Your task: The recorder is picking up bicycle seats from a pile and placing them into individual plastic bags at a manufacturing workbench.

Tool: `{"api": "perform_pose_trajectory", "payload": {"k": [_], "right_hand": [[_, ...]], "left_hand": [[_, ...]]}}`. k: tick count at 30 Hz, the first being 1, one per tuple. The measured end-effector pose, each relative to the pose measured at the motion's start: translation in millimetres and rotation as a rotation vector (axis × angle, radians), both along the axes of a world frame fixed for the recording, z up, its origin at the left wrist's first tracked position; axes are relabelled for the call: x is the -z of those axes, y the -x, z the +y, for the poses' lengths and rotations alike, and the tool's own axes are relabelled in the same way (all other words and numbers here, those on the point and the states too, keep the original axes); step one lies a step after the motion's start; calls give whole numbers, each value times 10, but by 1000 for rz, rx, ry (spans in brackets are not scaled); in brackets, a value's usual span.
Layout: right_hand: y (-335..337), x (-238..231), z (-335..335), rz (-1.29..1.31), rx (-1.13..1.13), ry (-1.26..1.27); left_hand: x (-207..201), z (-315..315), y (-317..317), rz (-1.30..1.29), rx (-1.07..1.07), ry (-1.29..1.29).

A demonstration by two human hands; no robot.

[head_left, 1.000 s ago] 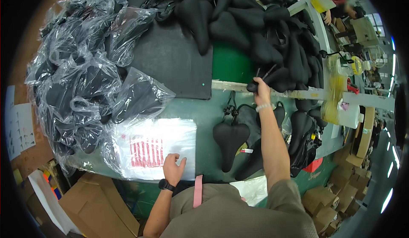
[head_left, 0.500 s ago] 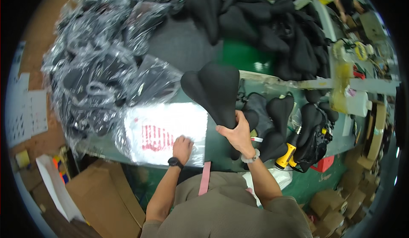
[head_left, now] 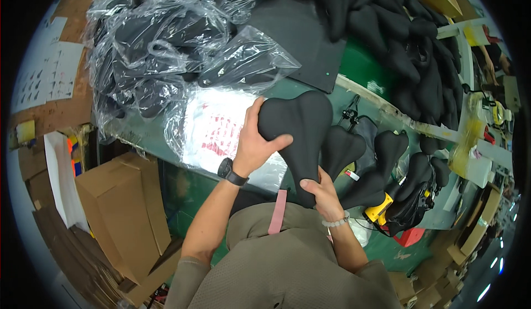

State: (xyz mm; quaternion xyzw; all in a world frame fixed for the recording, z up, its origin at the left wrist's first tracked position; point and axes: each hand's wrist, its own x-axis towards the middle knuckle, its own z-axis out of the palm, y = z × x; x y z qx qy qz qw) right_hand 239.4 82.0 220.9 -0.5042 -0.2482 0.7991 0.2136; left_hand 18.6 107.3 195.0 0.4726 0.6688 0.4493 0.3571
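Observation:
A black bicycle saddle (head_left: 301,126) is held up in front of me between both hands, its wide end away from me and its nose toward my body. My left hand (head_left: 255,137) grips the wide end at its left side, thumb across the top. Around the narrow nose close the fingers of my right hand (head_left: 323,194), with the thumb on top. Under and beside my left hand lies a stack of clear plastic bags (head_left: 213,129) with red print. More black saddles (head_left: 390,148) rest on the table to the right.
Saddles wrapped in clear plastic (head_left: 149,49) are heaped at the far left. Bare black saddles (head_left: 398,38) pile up at the far right. A yellow-handled tool (head_left: 379,208) lies on the right of the green table (head_left: 133,126). Cardboard boxes (head_left: 119,209) stand at lower left.
My left hand has left the plastic bags and taken hold of the saddle's wide end. The saddle has come nearer my body, and my view has shifted.

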Motion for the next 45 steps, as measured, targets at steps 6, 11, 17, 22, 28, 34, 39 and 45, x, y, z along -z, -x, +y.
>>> {"api": "perform_pose_trajectory", "payload": {"k": [6, 11, 17, 22, 28, 34, 39, 45], "right_hand": [[-5, -153, -18, 12, -87, -173], [248, 264, -92, 38, 59, 32], [-28, 683, 816, -930, -195, -846], [-552, 1348, 1676, -1581, -406, -592], [-660, 1556, 1743, -1599, -411, -357], [-483, 756, 1503, -1053, 302, -981], [232, 194, 1060, -1061, -716, -934], [692, 430, 993, -1215, -1073, -836]], "left_hand": [[8, 143, 437, -647, -565, 45], [606, -449, -127, -1032, -332, 346], [1183, -326, -664, -1205, -258, 459], [1181, -59, -727, -1339, -250, 484], [1317, -239, -726, -1464, -248, 610], [1376, -184, -780, -1473, -200, 635], [1393, -127, -925, -1484, -285, 577], [1408, -163, -996, -1462, -417, 548]]}}
